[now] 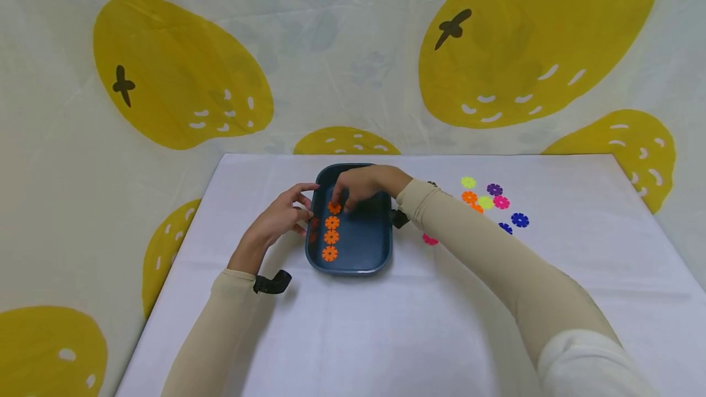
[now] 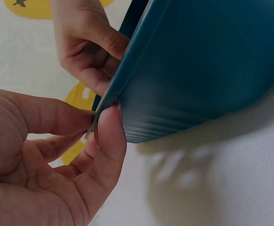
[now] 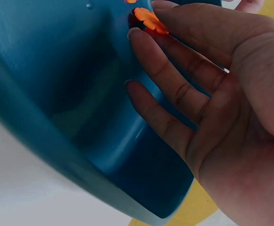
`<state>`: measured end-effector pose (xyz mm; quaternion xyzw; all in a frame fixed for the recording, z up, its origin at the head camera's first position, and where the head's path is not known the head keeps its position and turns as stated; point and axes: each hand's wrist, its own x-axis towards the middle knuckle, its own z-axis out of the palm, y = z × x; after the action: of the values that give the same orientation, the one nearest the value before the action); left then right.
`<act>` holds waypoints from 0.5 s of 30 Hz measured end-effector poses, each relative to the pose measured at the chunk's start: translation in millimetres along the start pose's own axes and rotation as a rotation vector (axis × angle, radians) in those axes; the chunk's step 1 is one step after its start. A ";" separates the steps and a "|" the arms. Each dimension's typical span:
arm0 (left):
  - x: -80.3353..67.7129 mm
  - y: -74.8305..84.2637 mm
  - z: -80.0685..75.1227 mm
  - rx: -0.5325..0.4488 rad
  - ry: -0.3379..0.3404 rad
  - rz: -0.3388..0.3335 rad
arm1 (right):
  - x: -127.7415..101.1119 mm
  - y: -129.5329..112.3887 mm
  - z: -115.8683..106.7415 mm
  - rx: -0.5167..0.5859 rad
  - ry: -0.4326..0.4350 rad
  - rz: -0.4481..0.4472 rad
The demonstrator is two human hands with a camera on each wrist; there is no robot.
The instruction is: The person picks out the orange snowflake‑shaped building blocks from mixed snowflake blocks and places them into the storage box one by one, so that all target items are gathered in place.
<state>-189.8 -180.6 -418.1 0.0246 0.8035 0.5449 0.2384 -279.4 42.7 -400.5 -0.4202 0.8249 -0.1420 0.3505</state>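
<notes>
A dark blue oblong tray [image 1: 380, 244] stands mid-table on the white cloth. Inside it, along the left side, orange flower-shaped discs [image 1: 331, 237] lie in a row. My left hand [image 1: 305, 212] pinches the tray's left rim [image 2: 109, 94] between thumb and forefinger [image 2: 109, 132]. My right hand [image 1: 343, 201] reaches in over the far end and pinches the farthest orange disc [image 3: 148, 19] in its fingertips, just above the tray floor [image 3: 80, 70]. The right hand [image 2: 87, 47] also shows behind the rim in the left wrist view.
Several loose discs lie right of the tray: yellow-green [image 1: 468, 182], purple [image 1: 494, 189], orange [image 1: 469, 197], pink [image 1: 501, 202], blue [image 1: 519, 220], and another pink one [image 1: 429, 239] beside my right forearm. A fabric backdrop with yellow fruit shapes hangs behind the table.
</notes>
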 end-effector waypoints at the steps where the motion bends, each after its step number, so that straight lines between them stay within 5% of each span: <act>1: 0.2 0.1 0.0 0.000 0.000 -0.001 | -0.3 -0.5 -0.2 -0.003 0.000 0.001; 15: 0.6 0.8 0.5 0.005 0.002 -0.015 | -14.7 1.0 -6.2 0.007 0.038 -0.026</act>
<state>-190.3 -179.6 -417.7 0.0186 0.8051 0.5413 0.2419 -278.4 54.6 -389.8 -0.4267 0.8254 -0.1573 0.3345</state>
